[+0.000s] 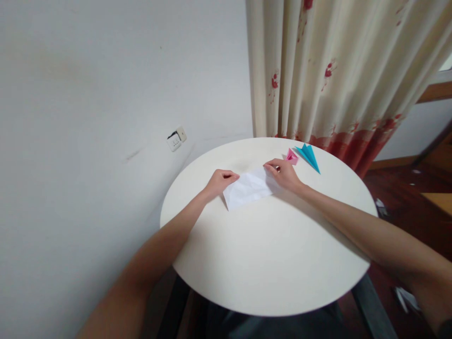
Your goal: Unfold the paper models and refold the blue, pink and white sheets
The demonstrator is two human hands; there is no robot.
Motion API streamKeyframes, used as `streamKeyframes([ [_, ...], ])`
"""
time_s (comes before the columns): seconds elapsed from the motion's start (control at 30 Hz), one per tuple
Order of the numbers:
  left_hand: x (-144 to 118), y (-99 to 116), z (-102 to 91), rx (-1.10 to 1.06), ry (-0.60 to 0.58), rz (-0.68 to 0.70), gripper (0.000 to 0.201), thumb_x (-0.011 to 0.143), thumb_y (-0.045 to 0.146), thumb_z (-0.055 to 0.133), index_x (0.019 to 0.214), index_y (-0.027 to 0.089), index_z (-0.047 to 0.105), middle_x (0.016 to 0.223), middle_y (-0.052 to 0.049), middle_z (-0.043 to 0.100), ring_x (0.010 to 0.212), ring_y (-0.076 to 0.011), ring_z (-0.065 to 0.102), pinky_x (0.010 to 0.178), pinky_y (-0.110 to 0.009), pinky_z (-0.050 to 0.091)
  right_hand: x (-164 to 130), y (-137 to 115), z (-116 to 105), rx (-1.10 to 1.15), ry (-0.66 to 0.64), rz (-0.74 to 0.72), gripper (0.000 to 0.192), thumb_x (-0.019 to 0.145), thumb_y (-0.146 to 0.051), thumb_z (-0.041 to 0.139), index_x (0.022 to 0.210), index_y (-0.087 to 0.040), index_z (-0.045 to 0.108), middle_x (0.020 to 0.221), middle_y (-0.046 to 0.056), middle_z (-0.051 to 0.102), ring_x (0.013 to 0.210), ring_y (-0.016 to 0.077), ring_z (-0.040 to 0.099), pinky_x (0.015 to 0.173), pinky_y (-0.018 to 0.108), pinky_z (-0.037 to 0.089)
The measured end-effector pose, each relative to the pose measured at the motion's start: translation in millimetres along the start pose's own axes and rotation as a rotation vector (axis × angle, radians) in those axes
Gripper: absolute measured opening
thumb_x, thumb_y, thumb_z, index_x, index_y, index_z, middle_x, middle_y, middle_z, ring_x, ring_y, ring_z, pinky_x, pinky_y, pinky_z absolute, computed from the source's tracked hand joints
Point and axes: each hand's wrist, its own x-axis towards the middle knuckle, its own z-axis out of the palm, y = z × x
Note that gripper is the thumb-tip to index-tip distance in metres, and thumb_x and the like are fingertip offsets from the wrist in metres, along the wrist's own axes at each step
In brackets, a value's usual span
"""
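Note:
A white sheet of paper is held by its far edge above the round table, its near edge hanging toward me. My left hand pinches the far left corner between thumb and fingers. At the far right corner, my right hand has its thumb and fingertips closed on the same sheet. Just beyond the right hand lies a small folded pink paper piece. A blue paper plane rests to the right of it, nose pointing toward me.
The round white table stands against a white wall with a socket on the left. Behind it hangs a cream curtain with red flowers. White scraps lie on the dark floor at the right.

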Motion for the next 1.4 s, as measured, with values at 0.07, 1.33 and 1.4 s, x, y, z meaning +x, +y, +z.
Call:
streamKeyframes([
  [0.07, 1, 1, -0.1, -0.026, 0.040, -0.004, 0.042, 0.070, 0.055, 0.080, 0.079, 0.013, 0.079, 0.073, -0.006, 0.073, 0.067, -0.0169, 0.061, 0.061, -0.026, 0.042, 1, -2, -1, 0.031, 0.029, 0.011, 0.025, 0.093, -0.032, 0.055, 0.094, -0.018, 0.077, 0.098, 0.010, 0.076, 0.087, 0.0225, 0.067, 0.074, 0.032, 0.049],
  [1.33, -1, -7, 5.6, -0.164, 0.022, -0.279, 0.038, 0.061, 0.047, 0.088, 0.077, 0.014, 0.080, 0.076, -0.010, 0.076, 0.064, -0.0195, 0.063, 0.056, -0.028, 0.041, 1, 5, 5, 0.361, 0.048, 0.492, 0.023, 0.075, -0.035, 0.065, 0.079, -0.013, 0.072, 0.072, 0.006, 0.068, 0.063, 0.0145, 0.053, 0.055, 0.026, 0.039],
  [1.4, -1, -7, 6.6, -0.216, 0.061, -0.275, 0.043, 0.058, 0.050, 0.089, 0.079, 0.014, 0.079, 0.078, -0.010, 0.076, 0.064, -0.0197, 0.064, 0.056, -0.028, 0.042, 0, 4, 5, 0.406, 0.002, 0.520, 0.023, 0.075, -0.036, 0.067, 0.077, -0.013, 0.071, 0.068, 0.005, 0.066, 0.059, 0.0134, 0.050, 0.052, 0.026, 0.037],
])
